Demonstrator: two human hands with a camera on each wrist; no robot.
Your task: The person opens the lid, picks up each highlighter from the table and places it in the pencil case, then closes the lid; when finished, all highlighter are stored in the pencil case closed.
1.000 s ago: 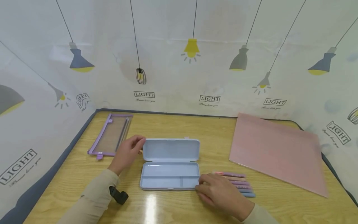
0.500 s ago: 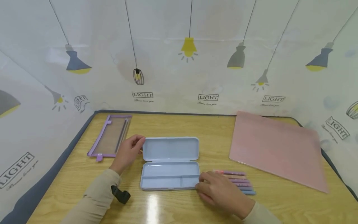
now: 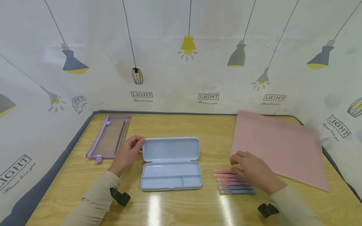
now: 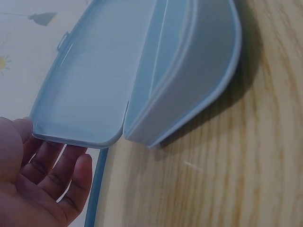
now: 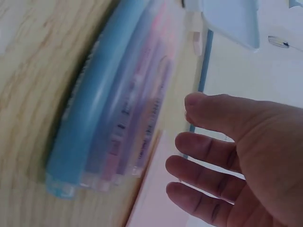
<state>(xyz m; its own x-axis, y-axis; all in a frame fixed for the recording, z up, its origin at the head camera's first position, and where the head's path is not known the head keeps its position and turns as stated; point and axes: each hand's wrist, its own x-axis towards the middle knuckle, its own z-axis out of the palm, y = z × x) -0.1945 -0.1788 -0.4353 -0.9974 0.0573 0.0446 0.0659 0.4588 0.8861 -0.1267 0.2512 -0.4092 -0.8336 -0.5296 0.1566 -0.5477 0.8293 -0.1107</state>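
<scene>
A light blue pencil case [image 3: 171, 182] lies with its lid [image 3: 171, 149] raised; its base has several compartments, with nothing in them. At the lid's left corner, my left hand [image 3: 127, 154] pinches the edge, thumb in front and fingers behind, as the left wrist view shows. To the right of the case is a row of several pens [image 3: 234, 184] in purple, pink and blue, side by side. Over their far end hovers my right hand [image 3: 255, 169], fingers loosely bent and nothing in them. The right wrist view shows the pens [image 5: 109, 99] apart from the fingertips.
A mesh zip pouch [image 3: 108, 138] with purple trim lies at the back left, thin dark sticks along its right side. The pink sheet [image 3: 280, 147] covers the back right of the table. Behind the case is a small pale pink block [image 5: 197, 42]. A printed curtain [image 3: 169, 62] surrounds the table.
My right hand has left the right edge of the pencil case and moved right and up over the pens, uncovering their near ends. The left hand stays on the lid.
</scene>
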